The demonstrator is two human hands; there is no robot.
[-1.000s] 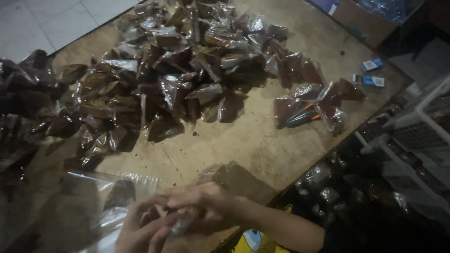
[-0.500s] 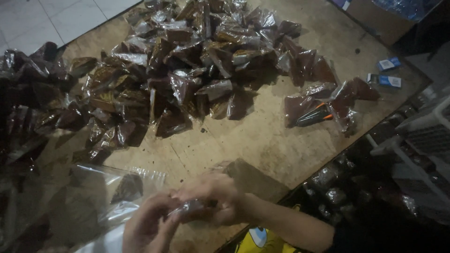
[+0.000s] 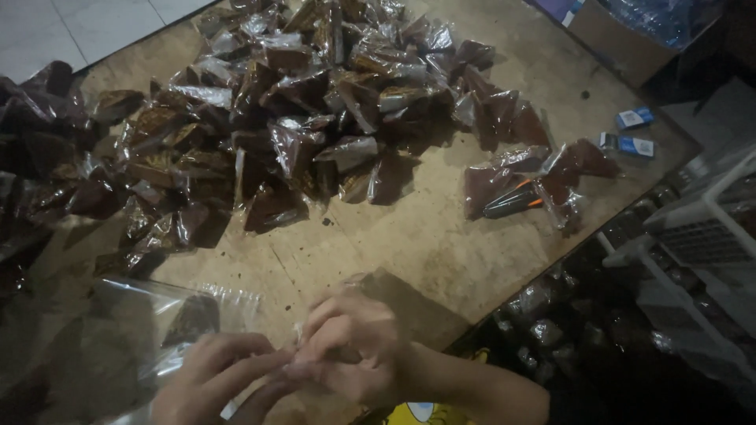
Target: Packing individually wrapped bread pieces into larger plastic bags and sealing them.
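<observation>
While both hands meet low in the view, at about six o'clock, the left hand (image 3: 216, 374) and the right hand (image 3: 350, 346) touch at the fingertips. The right hand's fingers are curled in and pinch a small clear packet (image 3: 303, 346) between them. The left hand's fingers are stretched out and bent only a little, and they press on the same packet from the nine o'clock side. The picture is blurry there, so what is inside the packet cannot be told.

At nine o'clock from the hands lies a big clear bag (image 3: 134, 338) with a dark piece in it. A big pile of brown packets (image 3: 276, 118) covers the wooden table (image 3: 441, 244) from ten to twelve o'clock. A few more brown packets (image 3: 520, 173) lie at two o'clock, near two little blue boxes (image 3: 634, 134).
</observation>
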